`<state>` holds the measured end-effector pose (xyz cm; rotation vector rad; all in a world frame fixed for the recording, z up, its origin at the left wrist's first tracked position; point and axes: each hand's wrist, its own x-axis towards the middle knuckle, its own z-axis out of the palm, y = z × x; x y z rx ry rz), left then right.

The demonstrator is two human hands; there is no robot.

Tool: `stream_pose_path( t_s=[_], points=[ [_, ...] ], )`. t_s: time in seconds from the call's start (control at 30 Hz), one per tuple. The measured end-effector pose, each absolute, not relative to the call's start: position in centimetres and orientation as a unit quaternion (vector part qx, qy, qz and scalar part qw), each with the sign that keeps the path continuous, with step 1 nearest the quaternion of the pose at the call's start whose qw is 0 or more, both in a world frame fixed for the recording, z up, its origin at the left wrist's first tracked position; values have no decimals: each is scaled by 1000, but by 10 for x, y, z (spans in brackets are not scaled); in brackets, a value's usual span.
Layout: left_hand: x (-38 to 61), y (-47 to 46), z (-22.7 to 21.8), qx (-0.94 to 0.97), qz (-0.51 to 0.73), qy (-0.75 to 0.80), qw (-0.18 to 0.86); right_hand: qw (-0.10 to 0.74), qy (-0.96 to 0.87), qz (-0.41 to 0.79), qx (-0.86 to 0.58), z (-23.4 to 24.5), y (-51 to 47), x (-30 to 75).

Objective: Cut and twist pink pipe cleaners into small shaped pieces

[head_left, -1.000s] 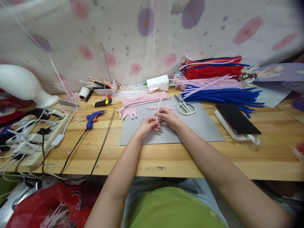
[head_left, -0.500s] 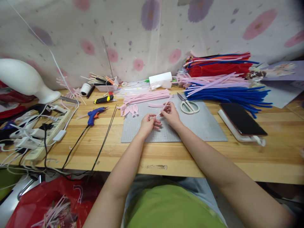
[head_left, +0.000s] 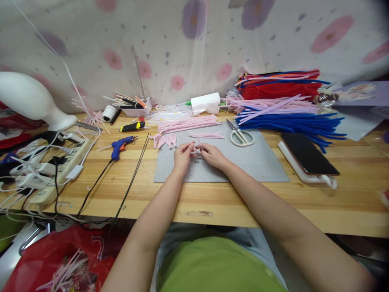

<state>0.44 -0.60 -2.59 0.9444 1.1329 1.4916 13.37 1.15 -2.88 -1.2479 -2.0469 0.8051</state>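
Now the pale pink stem (head_left: 197, 151), straight a moment ago, looks bent between the 2 hands over the grey mat (head_left: 258, 162). The left hand (head_left: 182, 156) and right hand (head_left: 213, 155) each pinch it at the fingertips, so shaping seems begun; whether its ends meet, I cannot tell

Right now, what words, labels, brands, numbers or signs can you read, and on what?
None can be read.
Mat: grid lines; any numbers too small.
Purple card: any print too blurred.
Glue gun: any label too small.
Phone: dark screen, no text.
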Motion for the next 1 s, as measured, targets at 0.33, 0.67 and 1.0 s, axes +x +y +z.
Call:
stream_pose_path(
  t_s=[0.33,0.67,1.0],
  points=[
    [2,-6,-26,404,620,460,491,139,-817,234,-508,-19,9,127],
    [1,-1,-26,348,646,470,490,353,-701,370,-497,-32,11,131],
    [-3,0,-25,319,641,449,534,355,-661,511,-419,-30,11,135]
  ],
)
